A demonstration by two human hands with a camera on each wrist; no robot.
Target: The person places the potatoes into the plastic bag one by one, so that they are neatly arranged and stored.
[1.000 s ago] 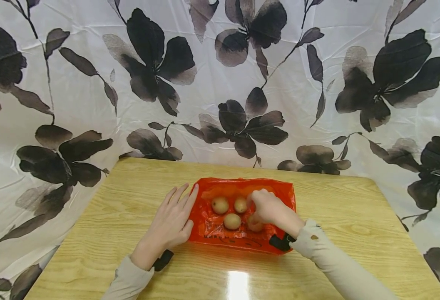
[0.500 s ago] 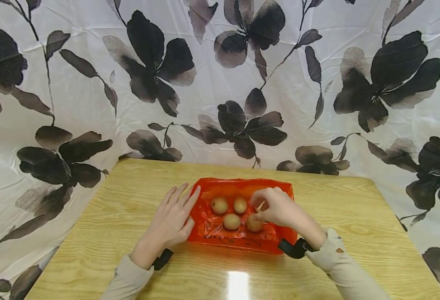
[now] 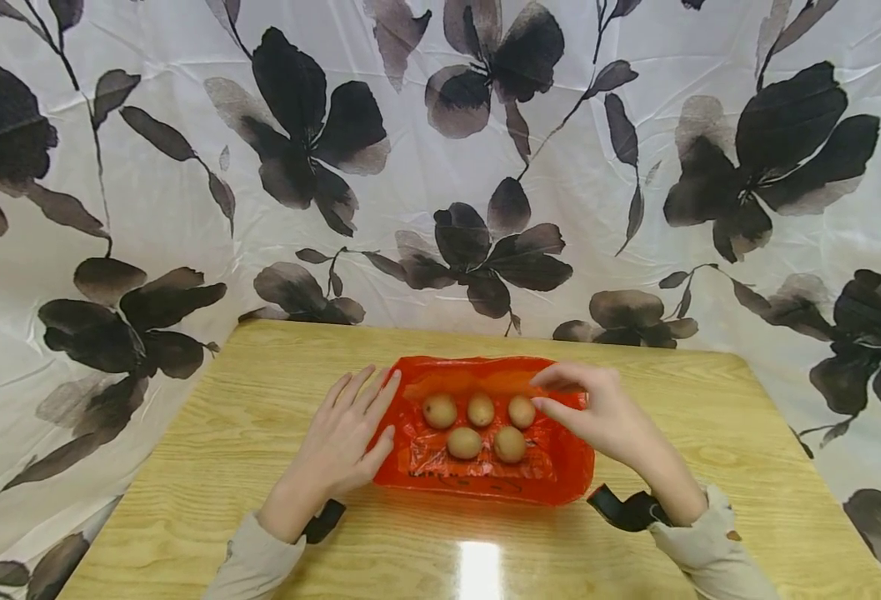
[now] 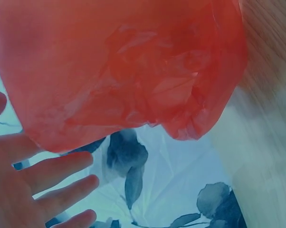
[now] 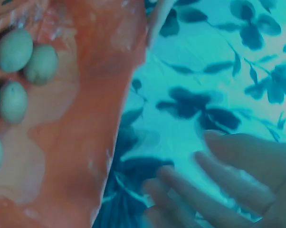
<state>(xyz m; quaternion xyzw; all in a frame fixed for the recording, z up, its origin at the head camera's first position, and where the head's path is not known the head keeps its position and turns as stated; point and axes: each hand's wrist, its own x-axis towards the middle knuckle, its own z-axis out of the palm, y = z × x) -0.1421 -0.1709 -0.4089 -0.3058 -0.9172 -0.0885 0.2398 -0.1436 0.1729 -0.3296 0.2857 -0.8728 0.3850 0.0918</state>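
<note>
Several brown, egg-shaped pieces of produce (image 3: 510,445), which look like potatoes or kiwis, lie in two rows inside a red plastic-lined container (image 3: 485,492). My left hand (image 3: 342,446) lies at the container's left side with straight, spread fingers, the index finger along its edge; in the left wrist view, that finger meets the red plastic (image 4: 119,80). My right hand (image 3: 608,417) is over the container's right edge, thumb and fingers apart, holding nothing. Its thumb tip is close to the far right brown piece (image 3: 521,412); whether they touch I cannot tell.
The container stands on a light wooden table (image 3: 260,400). Behind the table hangs a white cloth (image 3: 410,183) with dark flowers. Black straps (image 3: 628,508) circle both wrists below beige sleeves.
My right hand has come away from the right-hand brown pieces and moved rightward, its fingers spreading. The far right piece now shows in full. My left hand has hardly moved.
</note>
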